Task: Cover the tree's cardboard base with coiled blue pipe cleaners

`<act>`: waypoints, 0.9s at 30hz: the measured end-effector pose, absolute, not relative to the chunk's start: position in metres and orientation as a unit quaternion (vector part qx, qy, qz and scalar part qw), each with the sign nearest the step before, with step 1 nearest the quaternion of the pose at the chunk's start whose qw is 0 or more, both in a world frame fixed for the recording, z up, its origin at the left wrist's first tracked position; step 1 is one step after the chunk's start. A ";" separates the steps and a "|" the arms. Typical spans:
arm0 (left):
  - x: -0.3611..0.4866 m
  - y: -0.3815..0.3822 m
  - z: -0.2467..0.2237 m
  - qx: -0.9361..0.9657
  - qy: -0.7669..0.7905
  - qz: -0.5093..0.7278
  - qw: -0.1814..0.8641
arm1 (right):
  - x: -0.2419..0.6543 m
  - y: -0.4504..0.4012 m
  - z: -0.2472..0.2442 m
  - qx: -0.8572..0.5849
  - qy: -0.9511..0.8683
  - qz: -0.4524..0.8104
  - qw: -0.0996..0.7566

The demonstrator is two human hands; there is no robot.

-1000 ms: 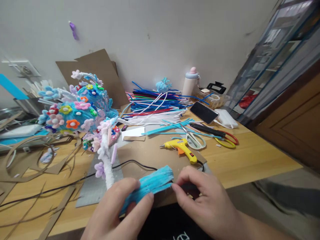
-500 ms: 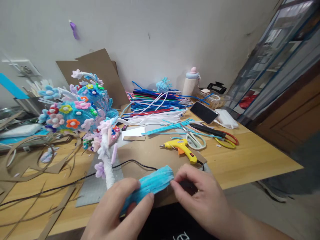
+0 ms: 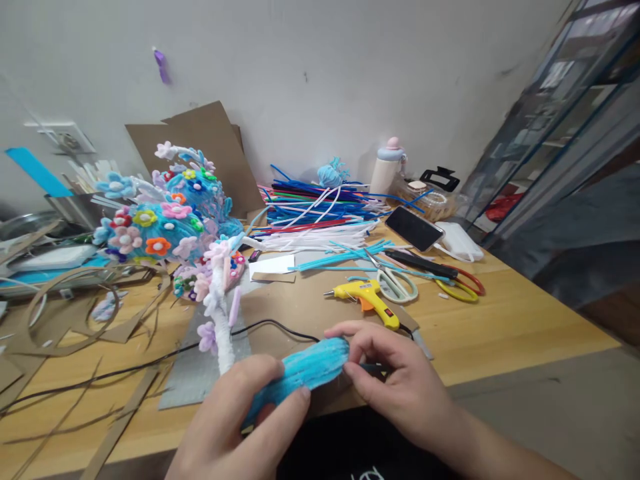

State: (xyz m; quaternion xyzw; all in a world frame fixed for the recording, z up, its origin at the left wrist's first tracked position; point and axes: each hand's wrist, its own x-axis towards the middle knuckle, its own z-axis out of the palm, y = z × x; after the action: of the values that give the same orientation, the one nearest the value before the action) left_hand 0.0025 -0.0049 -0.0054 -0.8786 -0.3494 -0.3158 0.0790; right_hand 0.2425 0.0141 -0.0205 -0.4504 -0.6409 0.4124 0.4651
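My left hand is wrapped round a bundle of light blue pipe cleaners, thumb and fingers pressed along its near part. My right hand pinches at the bundle's right end, its index finger stretched over the top. Just beyond lies a yellow hot glue gun, its nozzle pointing left. To the left stands a white wrapped stem with fuzzy pink and lilac flowers. Blue shapes covered in colourful pipe-cleaner flowers stand behind it.
Several loose pipe cleaners lie piled at the wall. Scissors, pliers, a phone and a bottle are on the right. Cardboard scraps cover the left, and a black cord crosses the table.
My right hand has shifted against the bundle's end, and its index finger now reaches over the top. My left hand keeps its grip. The view has turned slightly left.
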 end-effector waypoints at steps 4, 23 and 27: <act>0.005 -0.004 0.002 -0.846 -0.387 -0.365 -0.026 | 0.238 0.015 -0.024 -0.448 -0.622 0.438 0.469; 0.015 0.009 0.057 -0.828 -0.425 -0.309 -0.196 | 0.229 0.007 -0.017 -0.407 -0.686 0.356 0.486; 0.007 0.010 0.056 -0.791 -0.436 -0.352 -0.247 | 0.228 0.007 -0.016 -0.414 -0.684 0.362 0.480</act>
State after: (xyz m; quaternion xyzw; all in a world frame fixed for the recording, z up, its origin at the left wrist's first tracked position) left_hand 0.0074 0.0100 0.0557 -0.7907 -0.4361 -0.3519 -0.2465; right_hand 0.2282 0.0067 -0.0162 -0.4135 -0.6836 0.3618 0.4804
